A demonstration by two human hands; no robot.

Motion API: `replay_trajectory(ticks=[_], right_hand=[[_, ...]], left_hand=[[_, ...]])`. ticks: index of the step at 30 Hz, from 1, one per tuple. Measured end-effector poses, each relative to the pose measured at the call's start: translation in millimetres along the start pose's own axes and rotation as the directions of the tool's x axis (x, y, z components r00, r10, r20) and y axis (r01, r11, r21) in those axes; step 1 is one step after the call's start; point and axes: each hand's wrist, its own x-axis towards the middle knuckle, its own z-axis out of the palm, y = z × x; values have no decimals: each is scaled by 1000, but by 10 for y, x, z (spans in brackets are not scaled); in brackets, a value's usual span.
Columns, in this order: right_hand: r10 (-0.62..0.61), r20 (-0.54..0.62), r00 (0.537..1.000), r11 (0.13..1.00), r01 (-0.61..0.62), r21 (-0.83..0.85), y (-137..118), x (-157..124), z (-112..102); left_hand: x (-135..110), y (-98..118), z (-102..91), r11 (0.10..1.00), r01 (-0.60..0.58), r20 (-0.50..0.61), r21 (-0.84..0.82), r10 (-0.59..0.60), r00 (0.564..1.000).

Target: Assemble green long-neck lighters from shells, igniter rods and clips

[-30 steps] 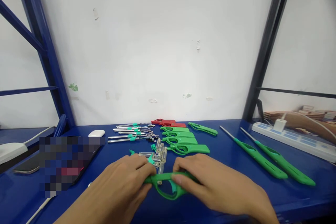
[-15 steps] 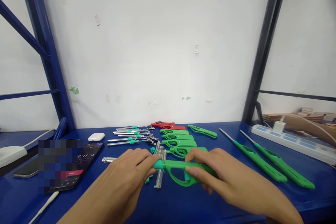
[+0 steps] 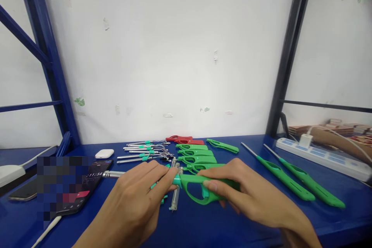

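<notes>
Between my hands is a green long-neck lighter (image 3: 193,179), held level over the table. My left hand (image 3: 142,193) is closed around its metal tube (image 3: 114,174), near the teal collar where the tube meets the body. My right hand (image 3: 232,190) grips the green handle from behind, thumb on the near side above the teal trigger (image 3: 205,191). Below and behind the lighter lie clear fuel tubes (image 3: 174,198) with small teal pieces (image 3: 164,198), partly covered by my left hand. Green handle shells (image 3: 200,159) lie in a column just beyond.
Metal tubes with wires (image 3: 136,158) lie at back left, red handle shells (image 3: 186,139) at the back. Two long-neck lighters (image 3: 290,180) rest on the right before a white power strip (image 3: 325,159). Left are a phone (image 3: 99,178) and a white earbud case (image 3: 104,154).
The lighter and both hands have shifted slightly left in view, and more of the metal tube shows beyond my left hand. My right thumb sits a little higher on the handle. The view has turned slightly.
</notes>
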Motion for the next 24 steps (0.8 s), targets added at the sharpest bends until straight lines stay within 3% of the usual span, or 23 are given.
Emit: replay_trajectory(ticks=[6,11,15,24], right_hand=[[-17,26,1000,987,13,159,23,8,-43],[23,55,998,987,-31,158,1,10,-86],[27,27,999,979,-32,201,64,52,-26],[49,126,991,949,-85,304,259,173,-46]], left_hand=[[13,88,-11,997,-26,-77,69,32,996],[42,150,117,999,-19,-141,47,25,990],[26,131,180,999,-21,-147,43,27,989],[38,108,333,999,-31,-165,15,33,986]])
